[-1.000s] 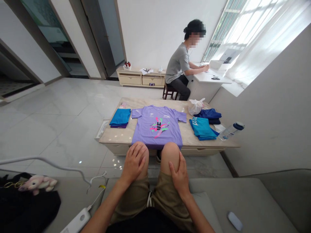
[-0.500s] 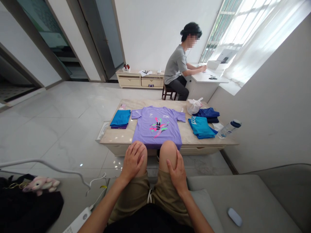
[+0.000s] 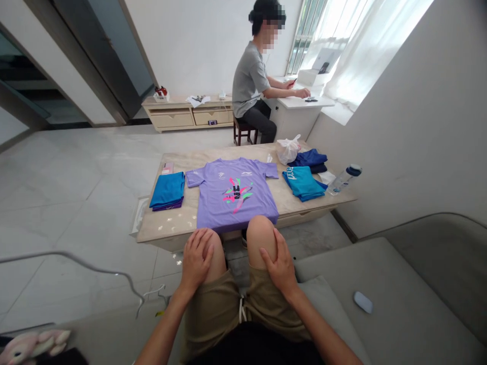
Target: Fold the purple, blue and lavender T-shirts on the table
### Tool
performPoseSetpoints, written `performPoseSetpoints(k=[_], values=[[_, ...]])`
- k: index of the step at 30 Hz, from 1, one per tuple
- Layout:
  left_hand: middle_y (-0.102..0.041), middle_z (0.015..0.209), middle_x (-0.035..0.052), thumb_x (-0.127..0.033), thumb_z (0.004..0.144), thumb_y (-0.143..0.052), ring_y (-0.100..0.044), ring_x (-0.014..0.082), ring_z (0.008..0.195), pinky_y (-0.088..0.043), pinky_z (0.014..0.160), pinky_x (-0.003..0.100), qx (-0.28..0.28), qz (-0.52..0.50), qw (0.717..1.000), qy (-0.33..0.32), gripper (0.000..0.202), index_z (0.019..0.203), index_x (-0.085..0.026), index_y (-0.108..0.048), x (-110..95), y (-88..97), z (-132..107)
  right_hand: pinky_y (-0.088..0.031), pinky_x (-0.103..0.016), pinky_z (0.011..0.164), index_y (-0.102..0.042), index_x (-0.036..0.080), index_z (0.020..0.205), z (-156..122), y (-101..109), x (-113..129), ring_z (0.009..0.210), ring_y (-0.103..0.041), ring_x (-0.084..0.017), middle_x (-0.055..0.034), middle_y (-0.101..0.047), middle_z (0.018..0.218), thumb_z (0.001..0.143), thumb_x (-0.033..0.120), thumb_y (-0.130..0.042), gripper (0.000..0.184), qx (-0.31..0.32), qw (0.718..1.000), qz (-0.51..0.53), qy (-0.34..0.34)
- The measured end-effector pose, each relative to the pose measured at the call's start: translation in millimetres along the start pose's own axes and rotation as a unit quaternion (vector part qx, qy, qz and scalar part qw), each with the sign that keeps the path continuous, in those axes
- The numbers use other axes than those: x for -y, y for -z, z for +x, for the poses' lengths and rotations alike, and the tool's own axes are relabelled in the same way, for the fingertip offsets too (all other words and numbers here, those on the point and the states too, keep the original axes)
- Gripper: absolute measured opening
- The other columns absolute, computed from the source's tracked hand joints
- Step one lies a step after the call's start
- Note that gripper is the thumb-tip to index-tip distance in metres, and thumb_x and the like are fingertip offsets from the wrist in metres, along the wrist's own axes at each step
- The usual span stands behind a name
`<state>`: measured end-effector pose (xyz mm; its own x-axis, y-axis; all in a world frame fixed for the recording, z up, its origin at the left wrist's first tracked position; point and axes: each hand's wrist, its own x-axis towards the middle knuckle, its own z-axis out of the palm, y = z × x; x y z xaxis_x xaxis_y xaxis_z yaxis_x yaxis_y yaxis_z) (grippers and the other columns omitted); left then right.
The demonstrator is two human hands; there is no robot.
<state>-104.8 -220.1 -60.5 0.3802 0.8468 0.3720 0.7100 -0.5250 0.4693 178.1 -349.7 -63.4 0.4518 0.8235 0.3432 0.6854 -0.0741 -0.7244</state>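
My left hand (image 3: 197, 257) lies on my left knee, fingers stretched over it and holding nothing. On the side of the other knee rests my right hand (image 3: 279, 261), its thumb apart from the fingers. Just beyond the knees a purple T-shirt (image 3: 213, 197) is spread flat on the low table (image 3: 173, 223), its printed front up and its hem at the near edge. A folded blue stack of clothes (image 3: 168, 189) sits to the left. To the right are a folded teal garment (image 3: 303, 183) and dark blue folded clothes (image 3: 310, 158).
A clear water bottle (image 3: 344, 180) and a white plastic bag (image 3: 288, 149) stand on the table's right part. Behind it, a person in a grey T-shirt (image 3: 249, 76) sits at a white desk (image 3: 291, 119). A white oval object (image 3: 362, 302) lies on the sofa (image 3: 403, 284).
My view has turned and tilted somewhat. Both hands stay on the knees and the T-shirt lies as before. The seated person's hands have moved apart over the desk.
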Motion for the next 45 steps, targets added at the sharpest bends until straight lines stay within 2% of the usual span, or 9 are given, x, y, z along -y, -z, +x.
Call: performPoseSetpoints(k=[6,10,17,24,29,36,40,45], values=[[-0.064,0.159,0.0087,-0.036,0.110,-0.048,-0.050,0.0312,0.154,-0.040,0.131,0.058,-0.002,-0.010,1.000,0.014,0.045,0.151,-0.029,-0.065,4.0,5.6,-5.9,-0.046,-0.056,0.127,-0.041,0.022,0.170,4.6,-10.3,18.3,0.152,-0.053,-0.033,-0.0170,-0.053,0.166,0.106,0.060,-0.059,0.076,0.020,1.000,-0.008,0.004],[-0.063,0.160,0.0091,-0.035,0.109,-0.047,-0.047,0.0305,0.156,-0.039,0.132,0.057,-0.022,-0.013,0.999,0.029,0.046,0.151,-0.027,-0.065,5.0,9.5,-10.0,-0.046,-0.055,0.126,-0.041,0.021,0.170,1.9,-17.2,18.5,0.152,-0.053,-0.033,-0.0172,-0.053,0.165,0.106,0.061,-0.059,0.077,0.019,0.999,-0.006,0.029],[-0.064,0.158,0.0096,-0.037,0.110,-0.045,-0.048,0.0298,0.156,-0.038,0.133,0.056,-0.042,-0.006,0.999,0.023,0.046,0.150,-0.026,-0.066,-1.5,16.0,-15.5,-0.047,-0.053,0.124,-0.044,0.018,0.167,-7.2,-9.6,3.6,0.149,-0.055,-0.033,-0.0188,-0.055,0.163,0.106,0.066,-0.057,0.079,-0.006,0.999,-0.009,0.037],[-0.058,0.164,0.0107,-0.033,0.111,-0.043,-0.043,0.0295,0.160,-0.037,0.133,0.054,-0.040,0.034,0.999,0.010,0.048,0.153,-0.022,-0.063,-13.0,8.7,-19.9,-0.044,-0.054,0.126,-0.047,0.017,0.165,-7.8,-7.3,-11.3,0.150,-0.054,-0.034,-0.0196,-0.056,0.162,0.106,0.070,-0.053,0.079,-0.013,1.000,0.011,0.025],[-0.061,0.162,0.0095,-0.032,0.111,-0.046,-0.045,0.0292,0.158,-0.039,0.131,0.053,-0.031,0.038,0.999,0.007,0.046,0.152,-0.024,-0.064,-15.6,5.8,-14.4,-0.044,-0.055,0.124,-0.048,0.016,0.163,-0.3,-11.1,-21.3,0.147,-0.054,-0.036,-0.0213,-0.057,0.159,0.105,0.073,-0.053,0.082,-0.024,1.000,0.007,0.006],[-0.069,0.149,0.0094,-0.032,0.108,-0.053,-0.057,0.0313,0.137,-0.048,0.119,0.055,-0.034,0.035,0.998,0.036,0.039,0.141,-0.025,-0.072,-14.3,0.6,2.8,-0.046,-0.054,0.120,-0.052,0.018,0.158,9.0,0.5,-50.8,0.140,-0.058,-0.036,-0.0200,-0.061,0.151,0.104,0.074,-0.053,0.078,-0.026,0.999,0.022,-0.039],[-0.069,0.151,0.0072,-0.030,0.108,-0.054,-0.056,0.0301,0.141,-0.048,0.120,0.053,-0.029,0.038,0.999,0.024,0.039,0.144,-0.028,-0.070,-11.0,-5.4,4.1,-0.045,-0.052,0.119,-0.051,0.020,0.157,8.5,-0.2,-64.6,0.139,-0.058,-0.035,-0.0183,-0.061,0.150,0.104,0.071,-0.057,0.075,-0.027,0.998,0.030,-0.049],[-0.068,0.153,0.0061,-0.028,0.108,-0.055,-0.055,0.0298,0.144,-0.046,0.120,0.052,-0.023,0.042,0.999,0.016,0.040,0.146,-0.030,-0.068,-10.3,-8.2,5.0,-0.044,-0.052,0.119,-0.053,0.020,0.155,8.7,-8.1,-63.9,0.140,-0.057,-0.035,-0.0176,-0.061,0.150,0.103,0.069,-0.060,0.071,-0.022,0.997,0.039,-0.061]])
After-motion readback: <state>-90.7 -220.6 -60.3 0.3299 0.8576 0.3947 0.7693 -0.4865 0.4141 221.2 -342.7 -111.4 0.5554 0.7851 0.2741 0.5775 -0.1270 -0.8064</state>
